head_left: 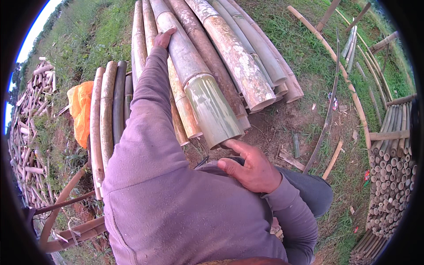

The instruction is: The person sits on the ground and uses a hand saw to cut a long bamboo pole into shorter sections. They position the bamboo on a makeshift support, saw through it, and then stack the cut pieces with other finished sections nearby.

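Observation:
A thick bamboo pole (185, 53) slants toward me on top of a row of other poles. Its near section is green with pale streaks, and its cut end points at my lap. My left arm is stretched far along it, and my left hand (164, 38) grips the pole's left side, fingers curled against it. At the near cut end, my right hand (255, 167) has its forefinger hooked at the rim, with the thumb apart below. The other right fingers are mostly hidden. To the right lies a blotchy whitish bamboo pole (240, 66).
Shorter poles (106, 110) and an orange mesh sack (81, 112) lie on the left. A heap of bamboo pieces (33, 145) covers the far left. A curved bamboo strip (349, 79) and a long thin slat (327, 119) cross the right. Stacked poles (391, 185) stand beyond.

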`<state>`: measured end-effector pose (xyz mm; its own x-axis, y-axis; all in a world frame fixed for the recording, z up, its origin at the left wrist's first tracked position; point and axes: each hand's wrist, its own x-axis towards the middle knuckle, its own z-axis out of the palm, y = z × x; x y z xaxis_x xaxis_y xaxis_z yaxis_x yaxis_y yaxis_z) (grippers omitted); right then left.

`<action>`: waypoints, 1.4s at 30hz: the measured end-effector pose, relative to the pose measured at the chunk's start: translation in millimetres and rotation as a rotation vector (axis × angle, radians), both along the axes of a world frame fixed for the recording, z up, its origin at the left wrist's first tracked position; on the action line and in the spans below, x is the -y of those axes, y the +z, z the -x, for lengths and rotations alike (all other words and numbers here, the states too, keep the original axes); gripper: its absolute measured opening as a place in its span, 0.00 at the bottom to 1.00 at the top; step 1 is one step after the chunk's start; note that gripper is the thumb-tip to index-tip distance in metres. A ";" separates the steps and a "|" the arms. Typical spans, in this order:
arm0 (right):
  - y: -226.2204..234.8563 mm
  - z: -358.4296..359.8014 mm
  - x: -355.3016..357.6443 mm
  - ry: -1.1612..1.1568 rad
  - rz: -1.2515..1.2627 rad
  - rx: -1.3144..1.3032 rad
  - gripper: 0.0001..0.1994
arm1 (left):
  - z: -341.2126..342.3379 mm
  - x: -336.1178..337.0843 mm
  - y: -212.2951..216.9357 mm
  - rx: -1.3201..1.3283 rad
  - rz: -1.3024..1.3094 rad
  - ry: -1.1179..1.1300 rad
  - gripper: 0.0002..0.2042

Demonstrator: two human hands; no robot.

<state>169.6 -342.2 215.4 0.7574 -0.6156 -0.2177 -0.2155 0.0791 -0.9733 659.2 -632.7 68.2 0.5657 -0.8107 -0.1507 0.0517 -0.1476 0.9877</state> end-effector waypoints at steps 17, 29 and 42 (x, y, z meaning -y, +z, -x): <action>-45.7 170.0 -80.7 -0.916 0.979 -0.495 0.18 | 28.6 -111.7 -4.3 0.696 -0.587 0.059 0.70; -50.3 170.6 -77.8 -0.951 0.996 -0.555 0.16 | 0.9 1.1 -2.8 1.211 -0.729 -0.036 0.46; -125.5 280.0 -215.3 -2.180 0.760 -0.714 0.13 | 191.2 116.0 97.8 0.943 0.492 0.115 0.28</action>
<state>-110.4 -127.0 89.9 -0.8548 -0.1533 0.4958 -0.5151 0.3670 -0.7745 468.1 -748.7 166.0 0.3601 -0.5973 0.7167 -0.7755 0.2354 0.5858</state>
